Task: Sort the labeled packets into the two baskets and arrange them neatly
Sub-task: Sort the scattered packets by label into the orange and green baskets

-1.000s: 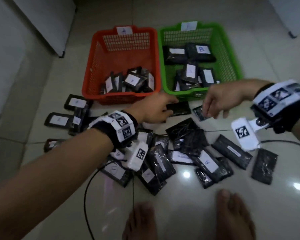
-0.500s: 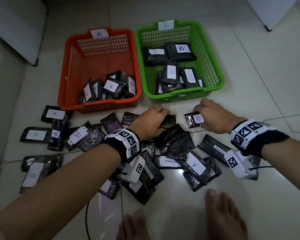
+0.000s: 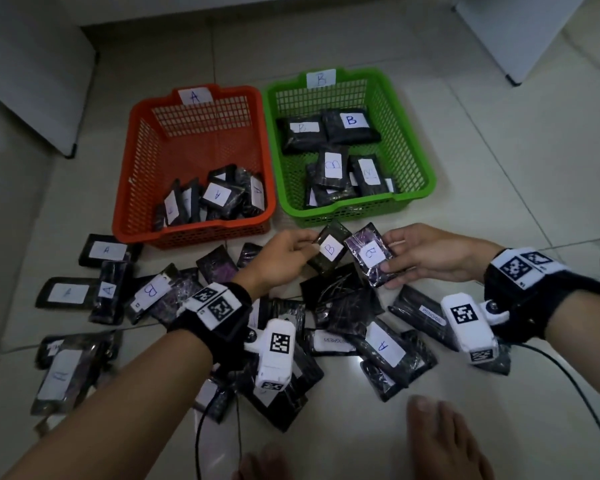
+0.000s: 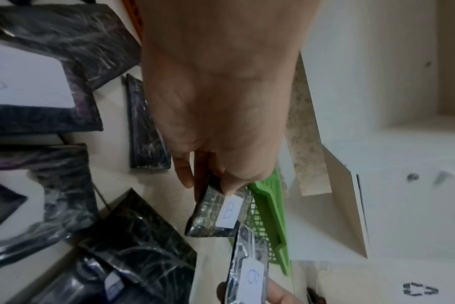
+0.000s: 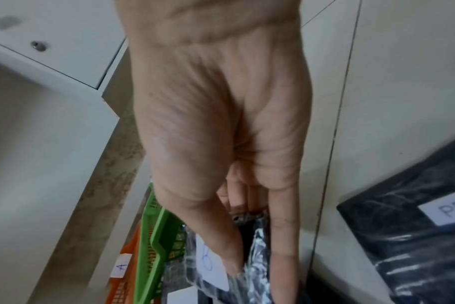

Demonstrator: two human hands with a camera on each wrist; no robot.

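Note:
My left hand (image 3: 284, 258) pinches a black packet labelled B (image 3: 329, 249) (image 4: 221, 214) just in front of the green basket (image 3: 426, 188). Beside it my right hand (image 3: 426, 258) grips a second B packet (image 3: 369, 258) (image 5: 213, 265) by its right edge, thumb on top. The two packets are lifted above the pile, side by side and nearly touching. The green basket carries a B tag and holds several B packets (image 3: 352, 121). The orange basket (image 3: 132, 188), tagged A, holds several A packets (image 3: 217, 195) stood along its near wall.
Many black packets lie scattered on the tile floor below my hands, among them an A packet (image 3: 383, 346), a B packet (image 3: 151, 291) and A packets at the left (image 3: 106, 251). Bare feet (image 3: 444, 441) are at the bottom edge. White furniture (image 3: 534, 32) stands at the back right.
Both hands have lifted from the pile, each holding a B-labelled packet, and brought them together in front of the green basket. The head view has tilted, so the baskets sit lower in frame.

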